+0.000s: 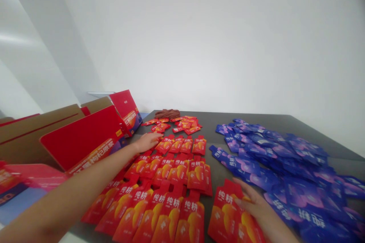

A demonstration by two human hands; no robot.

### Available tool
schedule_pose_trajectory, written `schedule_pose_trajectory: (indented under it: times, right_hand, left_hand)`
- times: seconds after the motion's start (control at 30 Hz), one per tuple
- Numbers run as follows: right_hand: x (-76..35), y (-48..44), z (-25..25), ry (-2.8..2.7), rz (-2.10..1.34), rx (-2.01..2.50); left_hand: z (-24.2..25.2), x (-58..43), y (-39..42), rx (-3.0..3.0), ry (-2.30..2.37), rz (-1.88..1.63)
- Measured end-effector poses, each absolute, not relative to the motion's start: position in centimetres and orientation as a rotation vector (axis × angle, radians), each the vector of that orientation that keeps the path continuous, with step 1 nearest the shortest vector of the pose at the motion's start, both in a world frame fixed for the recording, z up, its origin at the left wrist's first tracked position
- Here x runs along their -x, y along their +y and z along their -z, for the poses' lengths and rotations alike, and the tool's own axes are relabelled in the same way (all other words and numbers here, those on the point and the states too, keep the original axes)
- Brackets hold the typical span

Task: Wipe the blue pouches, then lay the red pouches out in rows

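Red pouches with orange fruit prints point(167, 212) lie in overlapping rows on the dark table point(273, 119). My left hand point(146, 142) reaches to the far left end of the back row, its fingers closed at a red pouch; what they grip is too small to tell. At the lower right, my right hand point(251, 203) holds red pouches point(224, 212), with the thumb across their front. A large heap of blue pouches point(285, 167) spreads to the right of my right hand.
Open red cardboard boxes point(82, 136) stand along the left side. Toward the back lie a loose pile of small red packets point(186, 123) and a brown bundle point(167, 114). A white wall point(216, 45) rises behind the table.
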State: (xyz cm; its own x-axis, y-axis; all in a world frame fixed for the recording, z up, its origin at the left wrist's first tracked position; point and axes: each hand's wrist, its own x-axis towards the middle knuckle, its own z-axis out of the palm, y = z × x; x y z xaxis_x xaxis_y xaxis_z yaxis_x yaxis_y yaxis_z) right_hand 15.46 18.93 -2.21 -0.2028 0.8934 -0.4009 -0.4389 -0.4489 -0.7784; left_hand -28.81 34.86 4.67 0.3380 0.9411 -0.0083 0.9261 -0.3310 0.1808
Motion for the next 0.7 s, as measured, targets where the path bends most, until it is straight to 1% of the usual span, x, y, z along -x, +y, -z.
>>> schedule_pose_trajectory:
  times: [0.13, 0.37, 0.5, 0.6, 0.7]
  right_hand:
    - [-15.6, 19.0, 2.2, -0.641, -1.791, 1.073]
    - [-15.5, 18.8, 2.3, -0.625, -1.786, 1.068]
    - [-15.5, 19.2, 3.0, -0.687, -1.763, 1.06]
    - [-15.6, 19.3, 3.3, -0.691, -1.75, 1.031]
    - [-15.5, 19.1, 2.8, -0.65, -1.761, 1.039]
  left_hand:
    - [-4.4, 28.3, 34.7, -2.473, 1.486, -0.085]
    - [-3.8, 28.3, 34.6, -2.437, 1.5, -0.143]
    - [-4.5, 28.9, 34.8, -2.359, 1.697, -0.266]
    - [-5.5, 29.7, 34.9, -2.248, 1.918, -0.416]
    - [-6.6, 29.3, 34.4, -2.156, 2.034, -0.595]
